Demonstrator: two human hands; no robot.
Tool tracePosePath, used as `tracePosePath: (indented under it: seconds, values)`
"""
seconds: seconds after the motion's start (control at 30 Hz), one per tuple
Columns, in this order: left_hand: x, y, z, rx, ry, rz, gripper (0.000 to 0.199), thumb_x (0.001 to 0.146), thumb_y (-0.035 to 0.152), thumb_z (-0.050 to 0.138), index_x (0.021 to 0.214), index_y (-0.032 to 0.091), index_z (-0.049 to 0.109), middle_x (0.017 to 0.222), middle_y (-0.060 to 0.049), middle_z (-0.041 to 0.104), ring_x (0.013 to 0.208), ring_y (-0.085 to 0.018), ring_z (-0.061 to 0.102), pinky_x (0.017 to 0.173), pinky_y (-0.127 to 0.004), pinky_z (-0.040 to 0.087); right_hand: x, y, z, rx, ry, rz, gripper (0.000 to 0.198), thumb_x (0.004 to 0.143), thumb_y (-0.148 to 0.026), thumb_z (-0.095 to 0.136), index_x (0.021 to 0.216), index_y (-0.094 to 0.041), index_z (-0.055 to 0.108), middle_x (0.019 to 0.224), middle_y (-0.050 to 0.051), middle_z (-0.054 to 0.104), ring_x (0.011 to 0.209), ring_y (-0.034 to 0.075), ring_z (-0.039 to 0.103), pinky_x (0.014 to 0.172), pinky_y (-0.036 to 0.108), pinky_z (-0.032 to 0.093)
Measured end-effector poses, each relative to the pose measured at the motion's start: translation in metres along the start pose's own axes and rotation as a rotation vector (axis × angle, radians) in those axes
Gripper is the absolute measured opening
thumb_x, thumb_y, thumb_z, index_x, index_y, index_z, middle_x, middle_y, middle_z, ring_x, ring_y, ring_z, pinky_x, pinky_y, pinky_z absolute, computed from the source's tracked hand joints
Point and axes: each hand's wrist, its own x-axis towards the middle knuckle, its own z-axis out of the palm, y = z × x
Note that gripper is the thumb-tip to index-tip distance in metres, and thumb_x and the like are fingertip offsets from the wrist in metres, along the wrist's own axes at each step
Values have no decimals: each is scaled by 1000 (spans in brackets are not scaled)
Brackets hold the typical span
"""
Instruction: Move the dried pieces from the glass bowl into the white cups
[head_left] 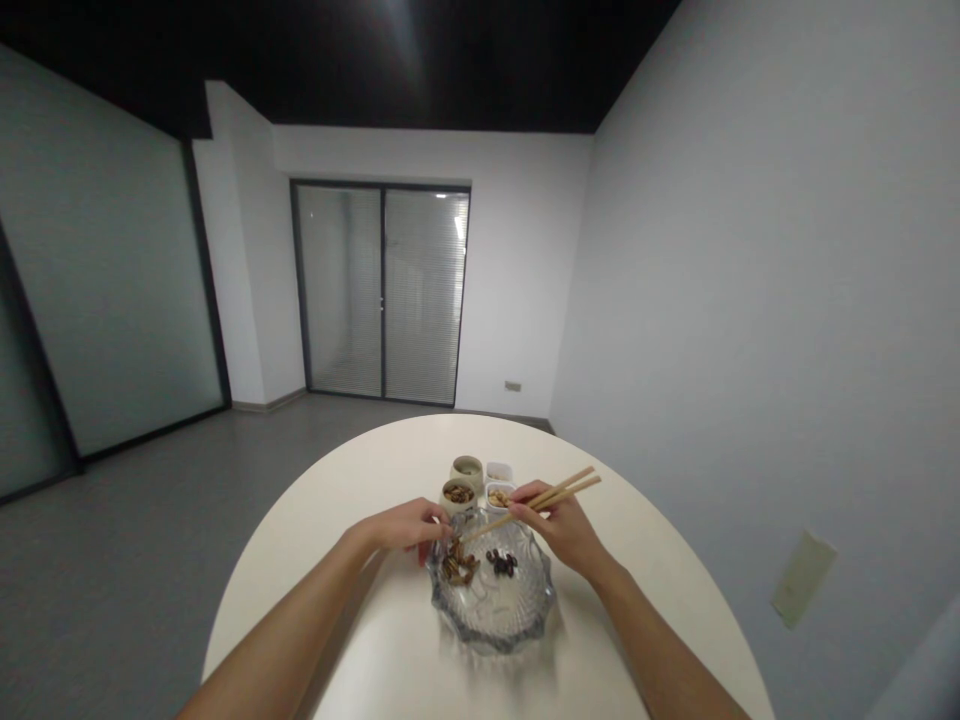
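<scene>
A clear glass bowl with a scalloped rim stands on the table. Brown, elongated pieces lie in its left part, and a small cluster of dark, bean-like pieces lies right of them. My left hand is closed at the bowl's upper left rim, fingers curled. Under it shows a bit of something red, mostly hidden. My right hand grips a pair of wooden chopsticks, tips pointing down left over the bowl near the brown pieces. Whether the tips pinch anything is too small to tell.
Behind the bowl stand a round cup of brown pieces, another round cup, a white container with pale pieces and a second white container. All rest on a round white table. A wall rises at right.
</scene>
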Motion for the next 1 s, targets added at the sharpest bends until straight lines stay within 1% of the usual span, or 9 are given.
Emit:
tracePosePath:
  seconds: [0.2, 0.37, 0.6, 0.83, 1.0]
  values:
    - [0, 2, 0, 1, 3, -15, 39, 83, 54, 55, 85, 16, 63, 56, 0, 59, 49, -15, 54, 43, -22, 33, -1, 7, 7, -18, -62, 26, 19, 84, -38, 71, 91, -20, 73, 84, 4, 74, 73, 19, 65, 65, 29, 51]
    - [-1, 6, -1, 6, -3, -18, 43, 82, 57, 54, 86, 15, 64, 56, 0, 59, 49, -15, 54, 44, -22, 33, 0, 11, 9, -24, -70, 43, 21, 85, -39, 71, 93, -20, 73, 87, 5, 74, 74, 19, 65, 66, 30, 51]
    - [-1, 6, 0, 4, -12, -7, 40, 82, 54, 54, 86, 15, 64, 55, 1, 57, 49, -15, 54, 44, -22, 33, -1, 10, 11, -29, -85, 46, 21, 84, -39, 71, 92, -20, 72, 88, 6, 75, 74, 20, 66, 67, 31, 52]
    - [0, 4, 0, 6, -9, -6, 40, 83, 54, 54, 87, 15, 64, 55, 1, 58, 49, -15, 55, 42, -22, 34, -2, 4, 12, -29, -89, -3, 21, 84, -39, 71, 92, -20, 73, 86, 5, 74, 76, 21, 67, 68, 31, 53]
    - [-1, 7, -1, 7, -11, -8, 40, 83, 54, 54, 87, 15, 65, 59, 0, 59, 51, -15, 56, 43, -21, 33, -2, 3, 12, -37, -87, -12, 23, 84, -42, 70, 91, -20, 73, 85, 5, 74, 75, 20, 68, 67, 31, 54]
